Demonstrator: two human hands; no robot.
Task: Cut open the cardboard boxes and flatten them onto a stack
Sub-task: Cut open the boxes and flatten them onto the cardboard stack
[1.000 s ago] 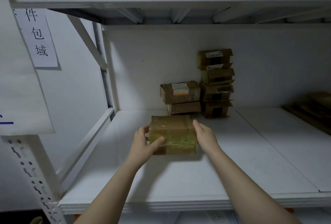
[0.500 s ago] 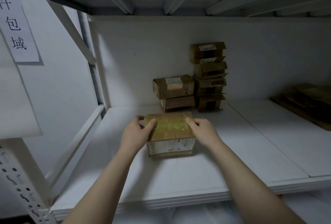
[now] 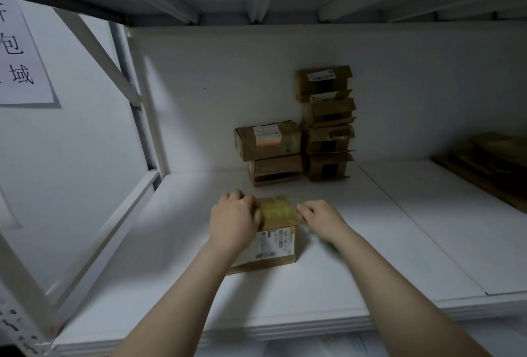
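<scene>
Small taped cardboard box (image 3: 275, 238) on shelf (image 3: 370, 242): probably light, stiff, tape slick. Left hand (image 3: 233, 221) curled over top edge; right hand (image 3: 320, 218) fingers (image 3: 302, 209) pinching top corner.

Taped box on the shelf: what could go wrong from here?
1. Tape on the taped box looks intact; both hands sit on top, so a cut there could come near the left hand or right hand.
2. No cutter is clearly visible.
3. The stacked boxes behind lean unevenly; a bump might topple them.
</scene>
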